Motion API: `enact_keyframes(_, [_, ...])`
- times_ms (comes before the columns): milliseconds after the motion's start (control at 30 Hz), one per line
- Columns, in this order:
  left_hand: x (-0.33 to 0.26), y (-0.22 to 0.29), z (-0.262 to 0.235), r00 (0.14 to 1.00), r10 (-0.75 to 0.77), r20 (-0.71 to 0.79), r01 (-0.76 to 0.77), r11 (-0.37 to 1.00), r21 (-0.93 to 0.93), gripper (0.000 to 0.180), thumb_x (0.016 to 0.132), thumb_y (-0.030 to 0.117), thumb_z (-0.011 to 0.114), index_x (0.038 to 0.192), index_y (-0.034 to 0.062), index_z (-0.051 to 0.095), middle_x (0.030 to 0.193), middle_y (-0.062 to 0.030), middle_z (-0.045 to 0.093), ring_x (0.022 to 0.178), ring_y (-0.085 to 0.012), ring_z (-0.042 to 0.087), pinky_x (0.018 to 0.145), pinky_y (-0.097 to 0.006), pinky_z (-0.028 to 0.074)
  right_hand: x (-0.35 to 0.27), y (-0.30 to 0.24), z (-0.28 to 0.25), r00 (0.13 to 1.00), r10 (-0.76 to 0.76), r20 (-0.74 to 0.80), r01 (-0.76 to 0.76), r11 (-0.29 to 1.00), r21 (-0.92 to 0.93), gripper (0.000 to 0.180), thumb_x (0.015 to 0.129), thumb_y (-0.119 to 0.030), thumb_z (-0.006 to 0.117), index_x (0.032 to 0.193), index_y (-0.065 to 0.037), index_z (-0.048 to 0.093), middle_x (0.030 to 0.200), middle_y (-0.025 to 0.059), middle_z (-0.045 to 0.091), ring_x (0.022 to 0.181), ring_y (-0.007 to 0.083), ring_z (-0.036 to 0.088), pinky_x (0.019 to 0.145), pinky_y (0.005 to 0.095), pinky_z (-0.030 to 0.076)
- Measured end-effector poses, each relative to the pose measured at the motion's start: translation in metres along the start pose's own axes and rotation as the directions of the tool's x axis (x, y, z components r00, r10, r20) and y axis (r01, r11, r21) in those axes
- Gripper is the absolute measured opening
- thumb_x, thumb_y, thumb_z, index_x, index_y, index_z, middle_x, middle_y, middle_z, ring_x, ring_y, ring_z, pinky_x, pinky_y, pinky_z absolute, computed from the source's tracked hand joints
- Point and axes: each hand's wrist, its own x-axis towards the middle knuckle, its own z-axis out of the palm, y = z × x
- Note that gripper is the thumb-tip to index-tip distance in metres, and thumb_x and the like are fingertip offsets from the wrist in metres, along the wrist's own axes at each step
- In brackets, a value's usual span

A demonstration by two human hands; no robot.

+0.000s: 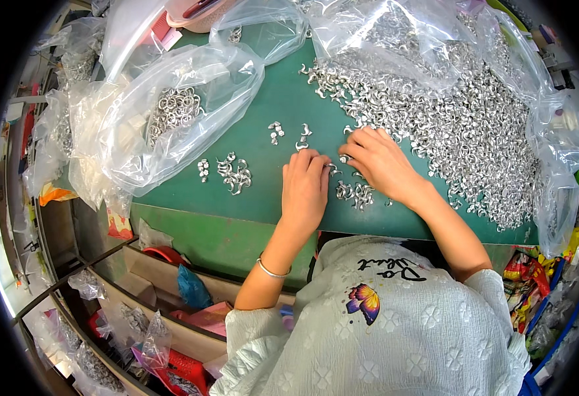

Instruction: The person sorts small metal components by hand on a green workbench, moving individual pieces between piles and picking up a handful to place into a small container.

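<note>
On a green tabletop (250,204) both hands are at work among small silvery curved metal pieces. My left hand (306,181) rests with its fingers bent, a tiny metal piece partly showing at the fingertips. My right hand (380,162) is closed beside it, thumb and finger pinching a small metal piece (343,158). Just below lies a small cluster of metal pieces (355,194). A few loose pieces (304,136) sit beyond my left hand. To its left are another cluster of curved pieces (235,173) and a little group of rounder bits (203,170).
A large heap of metal pieces (474,125) covers the right side, partly under clear plastic (395,39). An open plastic bag (230,125) holds metal rings (176,112) at left. A pink basin (200,20) stands at the back. Below the table edge is a drawer (137,270).
</note>
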Motion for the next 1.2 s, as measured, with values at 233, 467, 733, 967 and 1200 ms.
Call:
enact_keyframes(233, [-0.010, 0.005, -0.007, 1.000, -0.013, -0.007, 0.013, 0.999, -0.043, 0.019, 0.079, 0.000, 0.069, 0.096, 0.0031, 0.062, 0.095, -0.0093, 0.058, 0.089, -0.0276, 0.056, 0.077, -0.037, 0.042, -0.015, -0.007, -0.023, 0.973, 0.038, 0.226, -0.064, 0.992, 0.105, 0.018, 0.078, -0.009, 0.070, 0.096, -0.007, 0.067, 0.092, 0.0050, 0.056, 0.092, 0.0225, 0.053, 0.080, 0.0359, 0.039])
enact_keyframes(467, [-0.014, 0.007, -0.006, 1.000, -0.017, 0.007, 0.016, 1.000, 0.023, 0.017, 0.076, 0.000, 0.071, 0.091, 0.0030, 0.063, 0.092, -0.0094, 0.059, 0.086, -0.0275, 0.057, 0.073, -0.036, 0.042, 0.005, -0.007, -0.001, 1.000, 0.020, 0.000, -0.020, 0.996, 0.089, 0.016, 0.079, -0.007, 0.068, 0.095, -0.007, 0.068, 0.092, 0.0042, 0.057, 0.092, 0.0230, 0.053, 0.079, 0.0362, 0.038])
enact_keyframes(733, [-0.024, -0.030, -0.040, 0.926, -0.095, -0.366, 0.154, 0.978, 0.138, 0.012, 0.079, 0.000, 0.069, 0.089, 0.0012, 0.062, 0.092, -0.0117, 0.060, 0.088, -0.0297, 0.058, 0.078, -0.039, 0.045, 0.006, -0.011, 0.002, 0.997, -0.054, 0.052, 0.048, 0.992, 0.119, 0.018, 0.079, -0.005, 0.067, 0.097, -0.006, 0.066, 0.100, 0.0046, 0.056, 0.096, 0.0242, 0.052, 0.082, 0.0365, 0.040])
enact_keyframes(967, [-0.033, -0.042, -0.040, 0.899, -0.207, -0.385, 0.316, 0.916, 0.247, 0.016, 0.082, 0.003, 0.067, 0.098, 0.0035, 0.063, 0.103, -0.0107, 0.057, 0.096, -0.0289, 0.054, 0.084, -0.041, 0.039, 0.008, 0.000, -0.019, 0.968, -0.061, 0.244, 0.026, 0.989, 0.147, 0.022, 0.082, -0.011, 0.068, 0.103, -0.005, 0.064, 0.113, 0.0076, 0.057, 0.109, 0.0263, 0.051, 0.093, 0.0401, 0.040])
enact_keyframes(1200, [0.000, -0.009, -0.022, 0.988, -0.003, -0.156, 0.038, 0.974, 0.221, 0.038, 0.081, -0.002, 0.064, 0.118, 0.0043, 0.059, 0.122, -0.0126, 0.053, 0.111, -0.0308, 0.052, 0.093, -0.041, 0.039, 0.057, 0.024, 0.021, 0.973, 0.025, -0.229, -0.091, 0.955, -0.283, 0.042, 0.086, -0.022, 0.066, 0.125, -0.007, 0.057, 0.136, 0.0103, 0.049, 0.130, 0.0319, 0.041, 0.104, 0.0491, 0.034])
